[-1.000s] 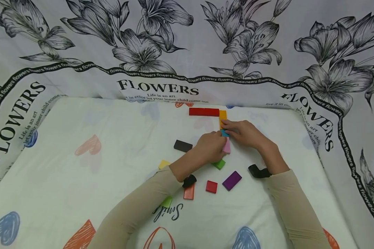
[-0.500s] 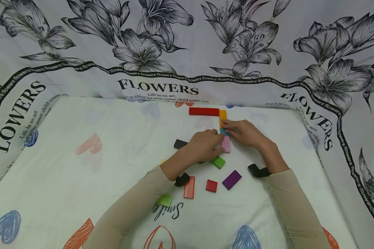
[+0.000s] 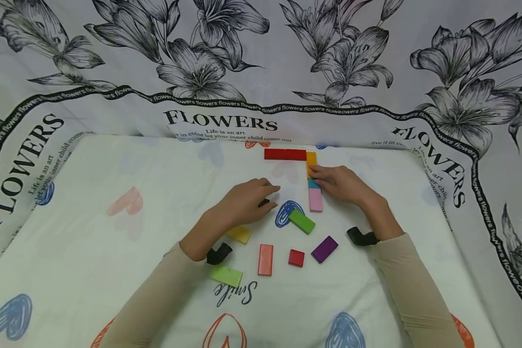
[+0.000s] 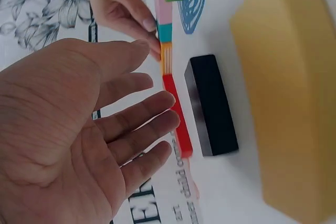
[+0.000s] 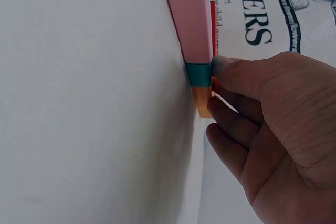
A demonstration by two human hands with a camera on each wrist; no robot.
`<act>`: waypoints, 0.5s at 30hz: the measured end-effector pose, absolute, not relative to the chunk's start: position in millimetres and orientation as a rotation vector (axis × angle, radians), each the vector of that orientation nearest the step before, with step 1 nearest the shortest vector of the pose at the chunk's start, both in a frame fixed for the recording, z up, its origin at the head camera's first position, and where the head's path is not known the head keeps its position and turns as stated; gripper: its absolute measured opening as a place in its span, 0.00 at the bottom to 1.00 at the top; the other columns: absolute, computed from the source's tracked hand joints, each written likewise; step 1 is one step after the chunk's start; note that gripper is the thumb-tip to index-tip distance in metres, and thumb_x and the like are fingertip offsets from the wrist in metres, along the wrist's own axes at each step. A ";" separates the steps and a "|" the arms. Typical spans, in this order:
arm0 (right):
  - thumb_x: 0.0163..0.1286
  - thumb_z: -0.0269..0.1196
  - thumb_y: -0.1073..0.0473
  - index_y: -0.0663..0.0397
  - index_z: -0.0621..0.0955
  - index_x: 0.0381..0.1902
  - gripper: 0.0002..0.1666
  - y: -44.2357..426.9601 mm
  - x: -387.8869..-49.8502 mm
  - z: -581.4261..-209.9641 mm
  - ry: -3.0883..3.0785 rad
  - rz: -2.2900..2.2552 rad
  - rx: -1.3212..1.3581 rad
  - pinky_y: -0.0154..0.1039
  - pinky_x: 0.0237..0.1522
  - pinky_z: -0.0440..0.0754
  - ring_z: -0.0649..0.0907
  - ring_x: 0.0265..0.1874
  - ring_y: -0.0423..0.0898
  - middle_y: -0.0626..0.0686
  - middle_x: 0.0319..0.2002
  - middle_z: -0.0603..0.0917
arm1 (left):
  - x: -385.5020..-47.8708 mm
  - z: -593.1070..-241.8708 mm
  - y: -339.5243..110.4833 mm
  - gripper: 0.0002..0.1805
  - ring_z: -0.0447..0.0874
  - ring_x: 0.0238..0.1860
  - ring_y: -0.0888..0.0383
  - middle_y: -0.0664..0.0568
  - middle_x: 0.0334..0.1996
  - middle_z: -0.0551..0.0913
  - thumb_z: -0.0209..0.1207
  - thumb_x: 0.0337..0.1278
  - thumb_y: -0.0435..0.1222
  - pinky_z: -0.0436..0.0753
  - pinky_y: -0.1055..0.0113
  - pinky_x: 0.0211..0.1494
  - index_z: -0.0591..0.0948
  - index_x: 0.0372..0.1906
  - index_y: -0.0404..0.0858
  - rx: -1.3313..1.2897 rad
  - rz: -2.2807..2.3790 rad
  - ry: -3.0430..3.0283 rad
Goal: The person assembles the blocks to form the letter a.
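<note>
My left hand (image 3: pixel 239 205) is over the mat with its fingers spread and nothing held. The black block (image 4: pixel 212 106) lies below it, partly covered by the hand in the head view. My right hand (image 3: pixel 345 184) touches the row's right side, thumb by the small teal block (image 5: pixel 198 74) and fingers along the orange block (image 3: pixel 311 158). From the orange block's far end a red bar (image 3: pixel 284 154) runs left, forming a corner. The pink block (image 3: pixel 315 200) lies against the teal block's near end.
Loose blocks lie nearer: green (image 3: pixel 302 221), purple (image 3: pixel 325 249), small red (image 3: pixel 296 257), coral (image 3: pixel 265 260), lime (image 3: pixel 226 275) and yellow (image 3: pixel 239 234). All rest on a white mat (image 3: pixel 178 164) printed with hearts. A black strap (image 3: pixel 361 237) sits at the right wrist.
My left hand has come off the pink block and moved left toward the black block. The pink block stays in line with the teal one. My right hand has hardly moved.
</note>
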State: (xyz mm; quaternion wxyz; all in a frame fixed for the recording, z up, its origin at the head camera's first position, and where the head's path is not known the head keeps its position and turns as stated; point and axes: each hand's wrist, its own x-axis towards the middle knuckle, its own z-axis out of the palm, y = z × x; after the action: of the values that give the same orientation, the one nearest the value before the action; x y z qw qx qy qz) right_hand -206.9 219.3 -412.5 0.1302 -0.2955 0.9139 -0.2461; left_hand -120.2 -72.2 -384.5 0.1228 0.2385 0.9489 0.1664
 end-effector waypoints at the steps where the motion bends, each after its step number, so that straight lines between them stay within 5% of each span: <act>1: 0.80 0.61 0.63 0.56 0.78 0.71 0.24 220.1 -206.9 -412.1 2.655 -0.714 -0.857 0.62 0.77 0.72 0.72 0.78 0.62 0.55 0.77 0.74 | -118.8 -385.0 -75.3 0.28 0.82 0.65 0.52 0.48 0.65 0.83 0.62 0.75 0.46 0.84 0.55 0.69 0.78 0.74 0.44 0.683 0.494 2.769; 15: 0.80 0.62 0.62 0.54 0.79 0.71 0.24 221.4 -209.9 -414.9 2.646 -0.744 -0.847 0.60 0.78 0.71 0.72 0.79 0.59 0.53 0.77 0.73 | -115.0 -392.7 -121.8 0.25 0.82 0.67 0.48 0.46 0.66 0.83 0.66 0.71 0.37 0.82 0.51 0.72 0.81 0.70 0.40 0.545 0.497 2.760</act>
State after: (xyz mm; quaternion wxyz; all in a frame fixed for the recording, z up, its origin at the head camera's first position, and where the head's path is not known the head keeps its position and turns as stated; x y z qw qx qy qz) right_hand -209.9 221.4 -414.9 0.1323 -0.2920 0.9119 -0.2563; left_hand -115.0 -121.8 -392.7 0.1419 0.1890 0.9563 0.1720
